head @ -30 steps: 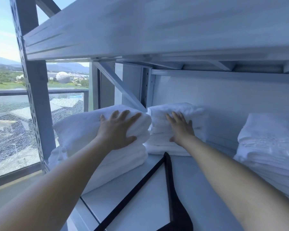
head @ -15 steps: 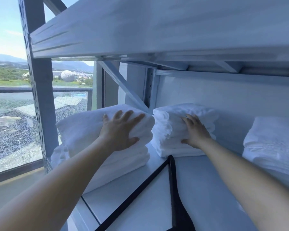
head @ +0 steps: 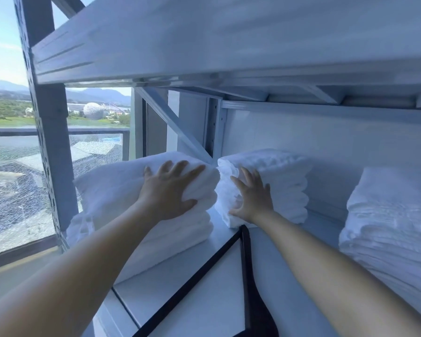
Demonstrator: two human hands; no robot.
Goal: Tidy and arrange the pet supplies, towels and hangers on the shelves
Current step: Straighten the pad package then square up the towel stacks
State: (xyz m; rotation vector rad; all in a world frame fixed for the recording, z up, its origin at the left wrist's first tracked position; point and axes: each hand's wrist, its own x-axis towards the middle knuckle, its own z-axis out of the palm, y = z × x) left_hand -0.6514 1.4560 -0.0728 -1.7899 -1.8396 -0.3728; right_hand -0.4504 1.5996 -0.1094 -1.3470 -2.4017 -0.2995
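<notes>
Under the flat, open left grip (head: 168, 190) and right grip (head: 252, 200), holding nothing, pressed on two soft folded white towel stacks (head: 136, 188) (head: 277, 171): harder shove could topple folds.

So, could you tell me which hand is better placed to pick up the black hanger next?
Probably the right hand: it rests on the middle towel stack just above the hanger, nearer than the left hand.

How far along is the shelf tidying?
Done: the right towel stack sits folded on the shelf. In hand: left hand presses the left stack; right hand squares the middle stack. Left: the black hanger lies loose. No pet supplies visible.
</notes>
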